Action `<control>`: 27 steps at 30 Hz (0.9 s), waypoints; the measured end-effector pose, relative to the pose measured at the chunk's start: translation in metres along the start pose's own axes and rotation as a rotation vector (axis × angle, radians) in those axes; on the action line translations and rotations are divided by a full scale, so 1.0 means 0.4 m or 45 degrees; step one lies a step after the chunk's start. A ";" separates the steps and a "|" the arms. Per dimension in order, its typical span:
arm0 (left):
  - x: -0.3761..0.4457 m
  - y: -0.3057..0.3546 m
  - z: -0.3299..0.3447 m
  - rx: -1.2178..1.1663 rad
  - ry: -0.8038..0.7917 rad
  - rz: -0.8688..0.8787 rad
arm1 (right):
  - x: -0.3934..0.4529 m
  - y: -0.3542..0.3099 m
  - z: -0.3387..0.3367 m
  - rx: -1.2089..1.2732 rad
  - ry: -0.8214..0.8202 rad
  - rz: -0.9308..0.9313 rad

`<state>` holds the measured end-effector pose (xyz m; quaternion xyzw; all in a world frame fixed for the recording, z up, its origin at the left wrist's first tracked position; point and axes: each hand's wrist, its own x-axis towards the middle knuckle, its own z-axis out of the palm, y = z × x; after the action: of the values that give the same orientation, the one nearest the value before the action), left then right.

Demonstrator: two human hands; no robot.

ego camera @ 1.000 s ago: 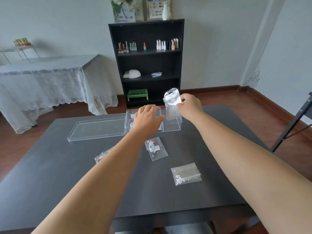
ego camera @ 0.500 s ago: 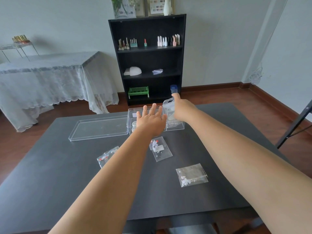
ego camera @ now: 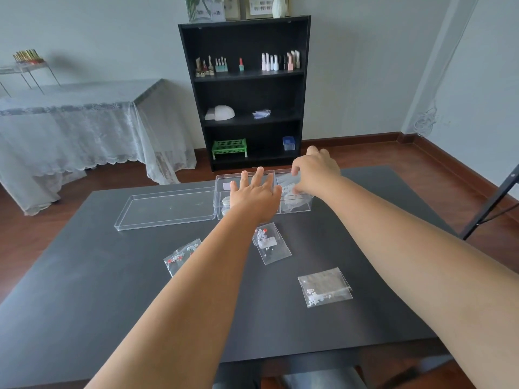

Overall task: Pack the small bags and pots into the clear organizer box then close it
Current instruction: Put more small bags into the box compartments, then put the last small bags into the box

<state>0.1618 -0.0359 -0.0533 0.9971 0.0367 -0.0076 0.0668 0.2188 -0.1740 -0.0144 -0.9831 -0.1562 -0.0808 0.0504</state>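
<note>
Risk I see — right hand (ego camera: 316,172), fingers pinched on a small bag (ego camera: 287,183) inside the organizer box (ego camera: 297,204) at the tabletop's (ego camera: 84,276) far edge, snagging the divider, while left hand (ego camera: 254,196) rests flat, splayed, holding nothing.

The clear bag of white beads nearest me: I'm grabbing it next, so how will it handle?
The small clear plastic bag of white beads lies flat and thin, so it is probably floppy and light. Its beads sit bunched in one corner, so they will likely shift when lifted. The glossy film may slide on the dark table.
</note>
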 end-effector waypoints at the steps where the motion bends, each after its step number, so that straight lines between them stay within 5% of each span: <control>1: 0.000 0.000 0.000 0.002 0.000 0.002 | 0.003 0.001 0.005 -0.076 0.012 0.009; 10: 0.000 -0.006 -0.005 0.008 -0.042 0.018 | 0.008 0.006 0.028 0.081 -0.236 0.256; 13: -0.020 -0.015 -0.021 -0.150 0.043 0.079 | -0.031 0.036 0.019 0.365 -0.013 0.216; 16: -0.077 -0.054 -0.043 -0.441 0.418 0.165 | -0.116 0.056 0.013 0.653 0.379 0.117; 18: -0.134 -0.106 -0.055 -0.530 0.630 0.230 | -0.176 0.051 0.016 0.840 0.419 0.030; 21: -0.226 -0.205 -0.055 -0.605 0.575 0.233 | -0.233 0.020 0.026 0.873 0.149 -0.169; 27: -0.356 -0.357 -0.042 -0.443 -0.016 -0.118 | -0.233 -0.088 0.068 0.595 -0.446 -0.197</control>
<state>0.0094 0.0973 -0.0526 0.9676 0.0829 -0.0103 0.2383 0.1242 -0.1653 -0.0546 -0.9290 -0.2515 0.1244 0.2413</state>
